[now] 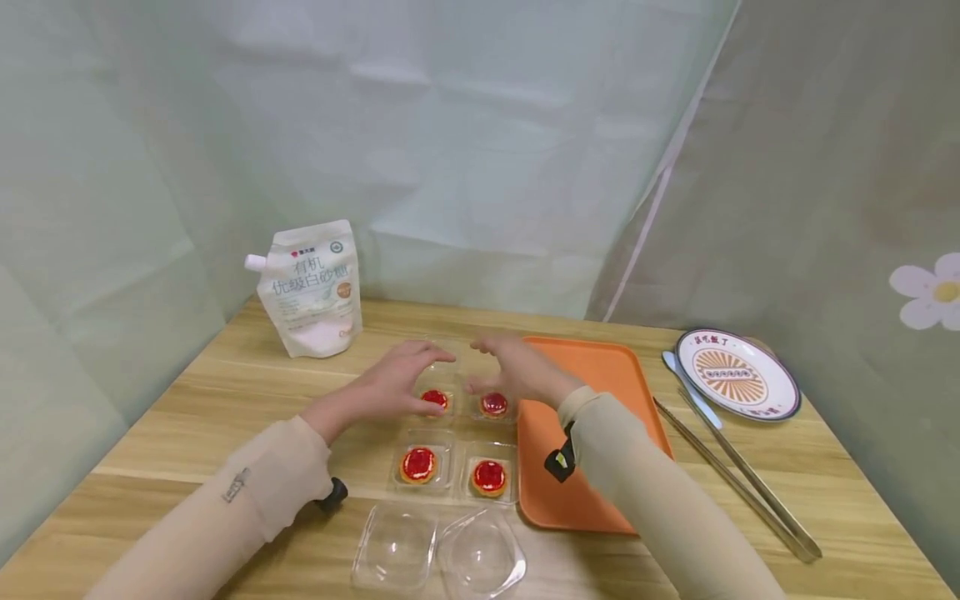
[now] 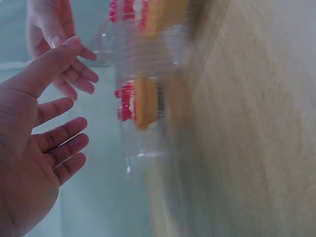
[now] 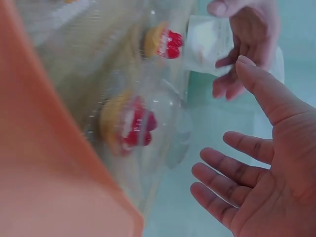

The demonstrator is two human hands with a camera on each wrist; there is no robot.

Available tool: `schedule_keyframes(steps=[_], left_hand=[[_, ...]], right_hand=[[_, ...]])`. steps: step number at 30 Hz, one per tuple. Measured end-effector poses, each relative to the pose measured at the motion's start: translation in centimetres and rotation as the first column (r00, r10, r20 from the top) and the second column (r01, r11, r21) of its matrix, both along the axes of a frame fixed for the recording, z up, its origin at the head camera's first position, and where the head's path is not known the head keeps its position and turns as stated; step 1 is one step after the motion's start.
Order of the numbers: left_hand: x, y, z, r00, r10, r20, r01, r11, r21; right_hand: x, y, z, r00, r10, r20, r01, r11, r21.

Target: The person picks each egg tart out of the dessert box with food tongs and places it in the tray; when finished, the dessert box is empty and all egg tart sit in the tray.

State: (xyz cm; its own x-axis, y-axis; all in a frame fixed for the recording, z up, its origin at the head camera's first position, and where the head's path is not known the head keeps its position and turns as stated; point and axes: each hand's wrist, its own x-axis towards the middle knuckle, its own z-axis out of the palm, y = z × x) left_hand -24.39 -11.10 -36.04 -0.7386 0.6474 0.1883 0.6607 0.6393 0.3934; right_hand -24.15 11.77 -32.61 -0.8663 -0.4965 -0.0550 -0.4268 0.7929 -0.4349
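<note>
**A:** Over the far pair of tarts, both hands hang above the clear plastic tart tray (image 1: pixel 455 454) in the middle of the wooden table (image 1: pixel 187 400). The left hand (image 1: pixel 396 385) is above the far-left tart (image 1: pixel 435 399) and the right hand (image 1: pixel 512 372) above the far-right tart (image 1: pixel 494 404).

**B:** Is either hand gripping anything?

**A:** No. In both wrist views the fingers are spread apart and relaxed, palms facing each other, holding nothing. Whether any fingertip touches the plastic, I cannot tell; the wrist pictures are blurred there.

**B:** And the other tarts?

**A:** Two more sit in the near compartments: the near-left tart (image 1: pixel 417 465) and the near-right tart (image 1: pixel 489 477). All four have red filling in a golden shell. Just nearer than them, the tray's clear lid section (image 1: pixel 438 554) lies open, flat on the table, with two empty domes.

**B:** What else is about?

**A:** An orange tray (image 1: pixel 600 375) lies just right of the tarts, under the right forearm. Further right lie metal tongs (image 1: pixel 738 479), a pale spoon (image 1: pixel 690 396) and a patterned plate (image 1: pixel 738 375). At the far left a white spouted pouch (image 1: pixel 311 287) stands upright against the backdrop.
</note>
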Motion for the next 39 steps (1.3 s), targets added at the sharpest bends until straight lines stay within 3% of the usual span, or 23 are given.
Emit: schedule_keyframes(steps=[9, 16, 29, 39], left_hand=[[-1.0, 1.8, -0.6, 0.999, -0.047, -0.008, 0.046, 0.994, -0.104], [-1.5, 2.8, -0.6, 0.997, -0.077, -0.031, 0.073, 0.990, -0.120], [-2.0, 4.0, -1.5, 0.996, -0.085, -0.016, 0.080, 0.980, -0.184], [-2.0, 4.7, -1.8, 0.998, -0.068, 0.013, 0.069, 0.983, -0.169]], right_hand=[[1.4, 0.3, -1.6, 0.993, 0.011, -0.122, 0.009, 0.987, 0.159], [1.8, 0.4, -2.6, 0.976, 0.056, -0.210, -0.001, 0.967, 0.255], [2.0, 0.9, -3.3, 0.976, 0.031, -0.217, 0.026, 0.967, 0.255], [1.8, 1.2, -3.6, 0.976, 0.053, -0.209, -0.006, 0.976, 0.218]])
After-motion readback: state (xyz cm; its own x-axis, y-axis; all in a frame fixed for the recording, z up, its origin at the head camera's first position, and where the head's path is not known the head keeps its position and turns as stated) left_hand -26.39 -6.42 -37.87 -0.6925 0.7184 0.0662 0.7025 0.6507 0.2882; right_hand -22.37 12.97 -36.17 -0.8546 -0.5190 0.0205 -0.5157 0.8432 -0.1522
